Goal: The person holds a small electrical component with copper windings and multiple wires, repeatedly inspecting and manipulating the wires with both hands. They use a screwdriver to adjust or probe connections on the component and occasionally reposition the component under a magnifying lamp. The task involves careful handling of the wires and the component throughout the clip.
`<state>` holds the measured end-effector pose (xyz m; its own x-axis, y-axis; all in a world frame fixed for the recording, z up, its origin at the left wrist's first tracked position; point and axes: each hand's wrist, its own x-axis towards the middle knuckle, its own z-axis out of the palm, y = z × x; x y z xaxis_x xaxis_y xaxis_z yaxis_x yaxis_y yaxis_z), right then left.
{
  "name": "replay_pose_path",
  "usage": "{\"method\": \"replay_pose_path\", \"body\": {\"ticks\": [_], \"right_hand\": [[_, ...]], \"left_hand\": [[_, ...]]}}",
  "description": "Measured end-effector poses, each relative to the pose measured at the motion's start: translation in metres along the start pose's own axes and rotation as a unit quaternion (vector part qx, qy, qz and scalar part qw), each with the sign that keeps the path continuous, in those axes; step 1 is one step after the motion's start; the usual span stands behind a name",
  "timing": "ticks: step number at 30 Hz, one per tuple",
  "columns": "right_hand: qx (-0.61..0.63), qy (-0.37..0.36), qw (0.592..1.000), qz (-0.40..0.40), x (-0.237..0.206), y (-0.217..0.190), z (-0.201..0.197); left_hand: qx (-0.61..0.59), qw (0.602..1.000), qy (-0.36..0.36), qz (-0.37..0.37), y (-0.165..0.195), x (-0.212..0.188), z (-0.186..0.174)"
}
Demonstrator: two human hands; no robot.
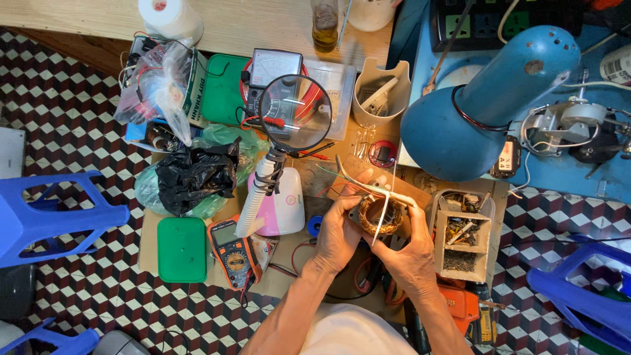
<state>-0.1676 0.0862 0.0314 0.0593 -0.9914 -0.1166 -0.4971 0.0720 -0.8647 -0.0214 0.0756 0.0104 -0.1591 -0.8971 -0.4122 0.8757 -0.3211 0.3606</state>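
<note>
My left hand (337, 233) and my right hand (411, 253) together hold a small motor stator (380, 215), a metal ring with copper windings, just above the workbench. The left hand cups its left side. The right hand grips it from the right and below. A white string or tie (384, 212) runs across the winding, and thin green and white wires (355, 179) stick out of it toward the upper left.
A blue desk lamp (486, 98) stands at the right. A magnifier on a flexible neck (294, 113) rises over an analog meter. An orange multimeter (234, 253), green boxes (182, 250), a black bag (194, 174), a parts tray (460, 240) and blue stools (52, 217) surround the work.
</note>
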Motion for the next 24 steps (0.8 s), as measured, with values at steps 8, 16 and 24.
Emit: {"method": "replay_pose_path", "body": {"ticks": [8,16,24], "right_hand": [[-0.054,-0.029,0.998,0.007,0.005,0.027,0.011],[-0.109,0.003,0.987,-0.115,0.009,0.046,0.010],[-0.161,0.082,0.948,-0.263,0.010,0.056,0.008]], "left_hand": [[0.072,0.995,0.062,0.028,0.001,0.005,-0.020],[0.147,0.984,0.048,0.091,0.001,-0.001,-0.019],[0.076,0.993,0.065,0.071,-0.005,0.000,-0.016]]}}
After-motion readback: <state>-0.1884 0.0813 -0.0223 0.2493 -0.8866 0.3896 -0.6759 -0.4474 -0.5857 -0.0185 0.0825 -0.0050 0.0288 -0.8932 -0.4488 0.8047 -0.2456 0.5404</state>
